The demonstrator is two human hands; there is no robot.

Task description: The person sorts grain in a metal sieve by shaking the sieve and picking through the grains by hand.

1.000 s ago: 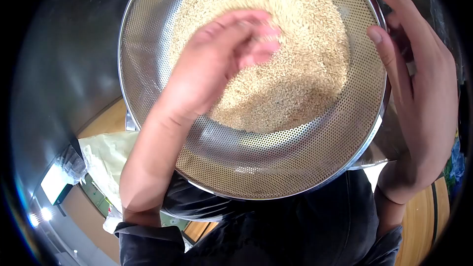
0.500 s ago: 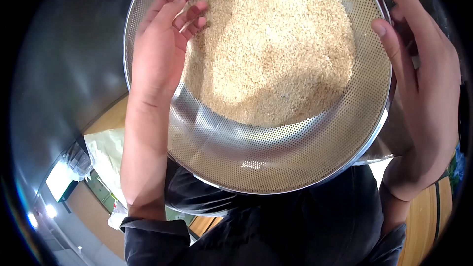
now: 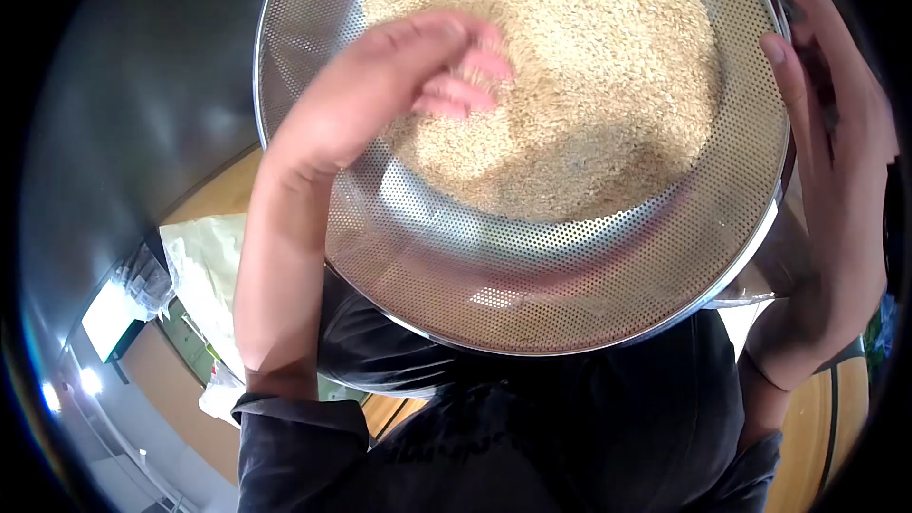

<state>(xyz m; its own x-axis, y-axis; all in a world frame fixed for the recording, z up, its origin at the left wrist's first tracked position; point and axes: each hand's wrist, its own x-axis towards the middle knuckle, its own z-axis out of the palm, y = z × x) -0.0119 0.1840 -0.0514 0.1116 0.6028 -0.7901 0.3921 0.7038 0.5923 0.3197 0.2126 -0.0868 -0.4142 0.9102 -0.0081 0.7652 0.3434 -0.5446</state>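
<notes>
A large round perforated metal sieve point(image 3: 532, 313) holds a wide heap of pale grain point(image 3: 608, 66). My left hand point(image 3: 408, 76) is over the left part of the heap, its fingers slightly curled, apart and blurred; nothing shows in them. At the right, my right hand point(image 3: 836, 104) grips the sieve's rim, with the thumb on the inner side and the fingers outside. A shadow lies on the lower right of the grain.
A dark surface point(image 3: 142, 66) extends at the left. Below it are a pale sheet or bag point(image 3: 204, 256) and crumpled clear plastic point(image 3: 142, 280). Wooden surface point(image 3: 812, 427) shows at the lower right. My dark-clothed lap is under the sieve.
My left hand swung left to the sieve's side, then came back right over the grain. The sieve and my right hand have shifted slightly right and up in view. The grain's surface has changed shape.
</notes>
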